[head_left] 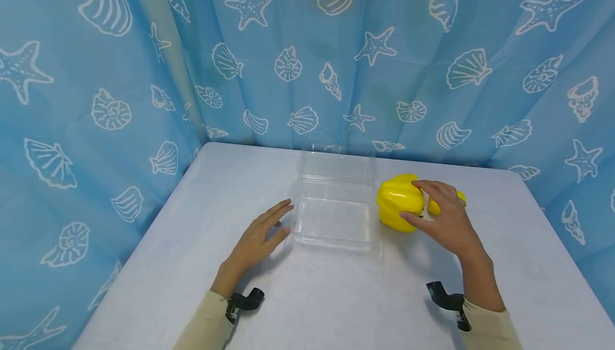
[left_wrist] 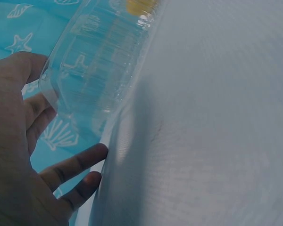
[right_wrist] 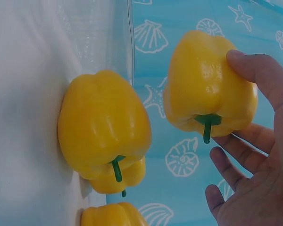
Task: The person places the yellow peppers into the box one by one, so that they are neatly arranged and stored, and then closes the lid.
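Observation:
My right hand (head_left: 449, 222) holds a yellow bell pepper (right_wrist: 205, 80) between thumb and fingers, raised off the table with its green stem toward the palm. In the right wrist view a second yellow pepper (right_wrist: 104, 122) rests on the table beside it, close to a clear plastic container (head_left: 336, 219). The container lies unfolded, its lid (head_left: 338, 166) laid back toward the curtain. At the container's left side is my left hand (head_left: 257, 240), fingers extended and spread, thumb and fingertips right at the clear wall.
More yellow peppers (right_wrist: 115, 215) lie on the table to the right, partly hidden behind my right hand in the head view. A white cloth covers the table (head_left: 307, 296). A blue curtain (head_left: 307, 46) with shell prints hangs along the back and left.

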### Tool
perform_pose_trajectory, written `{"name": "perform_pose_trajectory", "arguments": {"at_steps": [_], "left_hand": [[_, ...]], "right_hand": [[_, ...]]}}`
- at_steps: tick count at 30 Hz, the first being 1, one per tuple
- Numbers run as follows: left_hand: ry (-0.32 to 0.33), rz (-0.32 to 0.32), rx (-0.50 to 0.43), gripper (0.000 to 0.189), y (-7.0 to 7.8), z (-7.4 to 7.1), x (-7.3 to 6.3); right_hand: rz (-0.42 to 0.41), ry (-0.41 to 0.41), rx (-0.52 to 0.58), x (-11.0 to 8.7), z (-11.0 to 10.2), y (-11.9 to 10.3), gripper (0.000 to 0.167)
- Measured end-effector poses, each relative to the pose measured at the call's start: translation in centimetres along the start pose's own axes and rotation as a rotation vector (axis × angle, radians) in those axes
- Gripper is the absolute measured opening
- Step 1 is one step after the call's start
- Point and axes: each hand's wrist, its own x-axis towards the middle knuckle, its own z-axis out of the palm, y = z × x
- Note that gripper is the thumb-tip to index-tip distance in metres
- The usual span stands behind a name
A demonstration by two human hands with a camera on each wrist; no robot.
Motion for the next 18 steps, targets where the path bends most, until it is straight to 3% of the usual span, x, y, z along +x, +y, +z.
{"name": "perform_pose_trajectory", "arguments": {"at_steps": [18], "left_hand": [[-0.003, -0.02, 0.015, 0.055, 0.3, -0.1, 0.1]], "right_hand": [[-0.054, -0.022, 0.045, 0.9, 1.3, -0.6, 0.07]]}}
